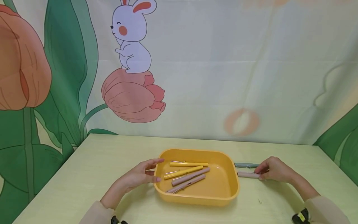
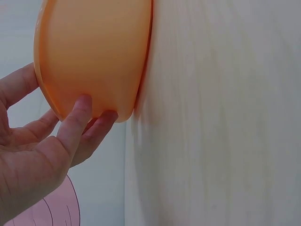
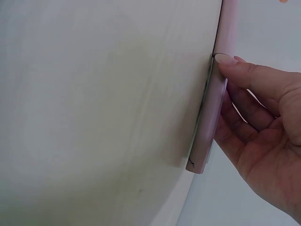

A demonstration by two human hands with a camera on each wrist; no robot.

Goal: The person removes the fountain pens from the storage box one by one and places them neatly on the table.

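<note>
The yellow tray stands upright on the pale worktop. Your left hand is at the left end of the tray. Its grip pinches the rim: 2 fingertips pass over the edge to the inside, and other fingers bear against the outer wall, as the left wrist view shows.

Your right hand is to the right of the tray. Its grip pinches a pink pen, with the thumb pressed near a seam in the barrel. This pen is outside the tray, just beside its right end, and points toward it; you cannot tell whether the pen touches the wall. A grey-green pen also lies to the right of the tray, behind the pink pen and roughly parallel to it.

Inside the tray, 4 pens rest toward the left end. Counting from the back wall of the tray, you find:
1. a straight-lying yellow pen;
2. a slanted yellow pen;
3. a slanted mauve pen;
4. a second mauve pen, nearest the front wall.

Pens 2 to 4 rise to the right at similar angles. Behind the tray, a printed cloth hangs beyond the worktop. To the left rear of the tray, the cloth shows a white rabbit on a pink tulip.
</note>
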